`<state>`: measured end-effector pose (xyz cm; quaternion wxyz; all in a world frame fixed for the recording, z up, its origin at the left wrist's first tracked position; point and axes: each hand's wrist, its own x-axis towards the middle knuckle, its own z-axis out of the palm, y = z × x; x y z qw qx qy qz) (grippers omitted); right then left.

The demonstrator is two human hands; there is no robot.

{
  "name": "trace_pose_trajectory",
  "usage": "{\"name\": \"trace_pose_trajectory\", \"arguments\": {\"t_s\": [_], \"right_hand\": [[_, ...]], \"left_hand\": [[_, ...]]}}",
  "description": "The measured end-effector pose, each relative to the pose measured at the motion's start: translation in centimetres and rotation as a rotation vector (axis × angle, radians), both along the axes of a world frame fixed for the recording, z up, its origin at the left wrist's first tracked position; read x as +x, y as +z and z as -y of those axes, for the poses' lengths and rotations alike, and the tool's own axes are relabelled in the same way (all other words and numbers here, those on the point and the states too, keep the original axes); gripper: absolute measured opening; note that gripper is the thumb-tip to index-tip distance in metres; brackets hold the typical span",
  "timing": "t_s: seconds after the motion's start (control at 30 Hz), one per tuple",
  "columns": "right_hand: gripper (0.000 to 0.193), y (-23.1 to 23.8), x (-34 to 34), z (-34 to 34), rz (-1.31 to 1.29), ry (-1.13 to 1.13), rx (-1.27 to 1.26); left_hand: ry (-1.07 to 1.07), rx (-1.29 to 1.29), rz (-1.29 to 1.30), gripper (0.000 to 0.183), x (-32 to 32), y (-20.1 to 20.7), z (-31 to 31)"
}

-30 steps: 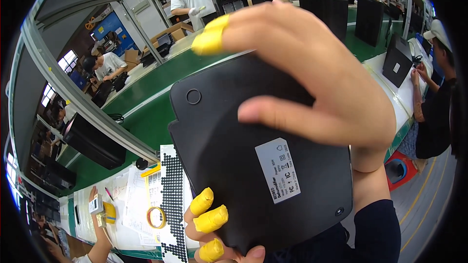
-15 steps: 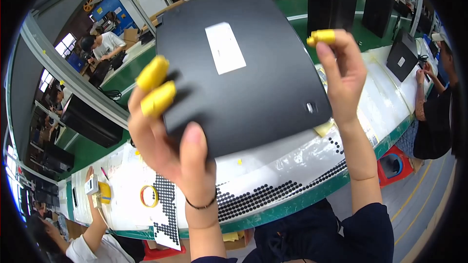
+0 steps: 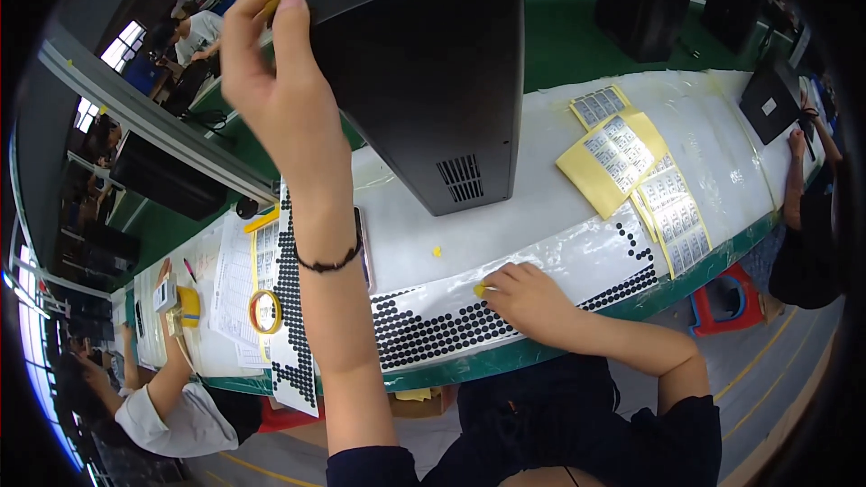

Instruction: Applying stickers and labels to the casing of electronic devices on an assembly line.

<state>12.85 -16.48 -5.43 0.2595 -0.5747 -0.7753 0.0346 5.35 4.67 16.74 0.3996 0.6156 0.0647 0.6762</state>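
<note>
A tall black casing (image 3: 433, 99) with a slotted vent low on its facing side stands on the white-covered bench. My left hand (image 3: 280, 54) is at its upper left edge, thumb and yellow-capped fingers drawn together there, gripping the casing. On a sheet of round black stick-on pads (image 3: 442, 334) along the near bench edge rests my right hand (image 3: 532, 302). Its fingers are curled, and a yellow-capped fingertip touches the upper edge of the rows of pads. Whether a loose pad is between those fingers is hidden.
Yellow-backed label sheets (image 3: 613, 158) lie to the right. A second pad sheet (image 3: 293, 334), a tape roll (image 3: 265, 312) and papers (image 3: 233, 280) lie left. More black casings (image 3: 645, 0) stand on the green belt (image 3: 559, 36) behind. Co-workers sit at both sides.
The casing has tipped from showing its labelled broad face to standing on the bench, vented side facing me. My left hand moved up with it; my right hand left it and came down to the pad sheet.
</note>
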Motion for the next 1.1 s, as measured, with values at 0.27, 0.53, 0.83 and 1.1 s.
{"name": "trace_pose_trajectory", "arguments": {"t_s": [0.27, 0.53, 0.83, 1.1], "right_hand": [[0.021, -0.1, -1.4, 0.8, 0.107, 0.042, 0.04], [0.016, 0.4, -1.3, -0.1, 0.16, 0.064, 0.034], [0.016, 0.6, -0.8, -0.9, 0.11, 0.142, -0.005], [0.025, 2.0, 1.3, -2.2, -0.019, 0.171, -0.136]], "left_hand": [[0.502, 0.657, -0.822, 0.02, -7.2, -9.6, 9.4], [0.286, 0.43, -1.523, 0.03, -10.4, -20.8, 15.3], [0.412, 0.425, -1.51, 0.015, -10.7, -21.1, 16.5], [0.384, 0.389, -1.456, 0.01, -10.6, -21.7, 15.5]]}}
